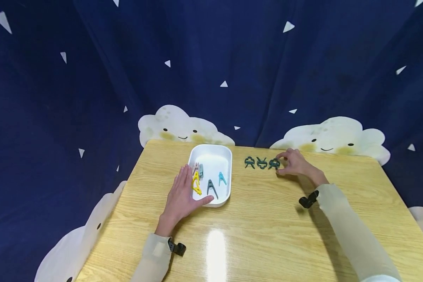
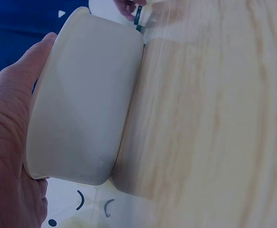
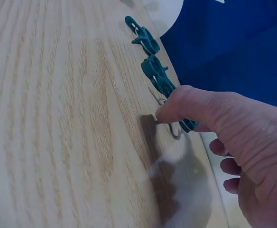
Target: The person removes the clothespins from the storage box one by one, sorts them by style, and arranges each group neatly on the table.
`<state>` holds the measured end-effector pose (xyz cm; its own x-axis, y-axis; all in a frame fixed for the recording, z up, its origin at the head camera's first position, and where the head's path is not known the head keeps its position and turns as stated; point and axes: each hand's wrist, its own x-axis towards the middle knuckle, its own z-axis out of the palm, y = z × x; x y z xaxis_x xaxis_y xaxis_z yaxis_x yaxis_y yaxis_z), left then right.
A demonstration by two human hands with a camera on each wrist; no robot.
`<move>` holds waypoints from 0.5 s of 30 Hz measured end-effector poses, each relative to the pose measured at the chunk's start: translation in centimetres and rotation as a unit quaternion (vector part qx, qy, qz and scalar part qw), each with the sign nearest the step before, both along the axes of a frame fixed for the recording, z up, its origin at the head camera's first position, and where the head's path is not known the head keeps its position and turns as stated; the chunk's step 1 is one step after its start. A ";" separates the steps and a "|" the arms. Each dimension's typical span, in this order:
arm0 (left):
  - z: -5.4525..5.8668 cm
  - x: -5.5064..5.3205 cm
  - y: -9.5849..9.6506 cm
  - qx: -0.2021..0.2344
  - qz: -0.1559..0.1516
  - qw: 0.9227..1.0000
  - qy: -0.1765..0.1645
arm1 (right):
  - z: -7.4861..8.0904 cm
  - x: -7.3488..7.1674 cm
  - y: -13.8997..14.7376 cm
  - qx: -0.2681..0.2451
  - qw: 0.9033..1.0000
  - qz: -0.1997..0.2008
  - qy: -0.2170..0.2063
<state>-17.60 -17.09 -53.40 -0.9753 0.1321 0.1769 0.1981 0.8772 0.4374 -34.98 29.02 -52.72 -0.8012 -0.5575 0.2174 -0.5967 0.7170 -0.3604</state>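
Note:
My right hand (image 1: 293, 163) pinches a dark green spring clip (image 1: 274, 163) between thumb and fingertips, low at the table's far side. In the right wrist view the thumb covers much of that clip (image 3: 188, 125). Two similar green clips, the middle one (image 1: 262, 163) and the left one (image 1: 249, 162), lie in a row beside it. My left hand (image 1: 179, 197) rests against the left side of a white tray (image 1: 211, 160), fingers straight, thumb over its near rim. Inside lie a dark green clip (image 1: 211, 188), a light blue clip (image 1: 222, 178), yellow clips (image 1: 196, 180) and a pink clip (image 1: 195, 168).
The wooden table (image 1: 268, 235) ends just behind the row of clips. A dark blue curtain (image 1: 197, 86) with white triangles and cloud shapes hangs behind it. A grey-green clip (image 1: 201, 171) also lies in the tray, close to the yellow ones.

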 end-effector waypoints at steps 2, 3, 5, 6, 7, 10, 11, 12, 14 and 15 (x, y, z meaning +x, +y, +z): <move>0.0 0.0 0.0 0.001 -0.001 1.000 -0.002 | -0.3 -0.2 0.2 0.005 1.000 0.004 -0.005; 0.0 0.1 0.0 0.002 -0.001 1.000 -0.003 | -0.4 -0.3 0.3 0.007 1.000 0.005 -0.007; -0.1 0.1 0.0 0.003 -0.002 1.000 -0.005 | -0.7 -0.5 0.5 0.011 1.000 0.007 -0.010; -0.1 0.1 0.0 0.003 -0.002 1.000 -0.005 | -0.8 -0.6 0.5 0.011 1.000 0.007 -0.011; -0.1 0.1 0.1 0.002 -0.002 1.000 -0.007 | -0.9 -0.6 0.5 0.011 1.000 0.006 -0.012; -0.2 0.1 0.1 0.002 -0.002 1.000 -0.008 | -1.0 -0.7 0.4 0.005 1.000 0.001 -0.014; -0.2 0.1 0.0 0.002 -0.001 1.000 -0.009 | -0.9 -0.7 0.3 0.003 1.000 -0.002 -0.014; -0.1 0.1 0.0 0.003 -0.001 1.000 -0.008 | -0.9 -0.6 0.1 0.002 1.000 -0.006 -0.015; -0.1 0.0 0.0 0.003 -0.001 1.000 -0.007 | -0.9 -0.6 -0.1 0.002 1.000 -0.013 -0.014; -0.1 0.0 0.0 0.003 -0.001 1.000 -0.006 | -0.8 -0.6 -0.2 0.003 1.000 -0.017 -0.015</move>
<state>-17.59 -17.09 -53.46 -0.9772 0.1333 0.1651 0.1944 0.8742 0.4449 -35.57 28.77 -53.52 -0.8263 -0.5305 0.1893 -0.5602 0.7394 -0.3734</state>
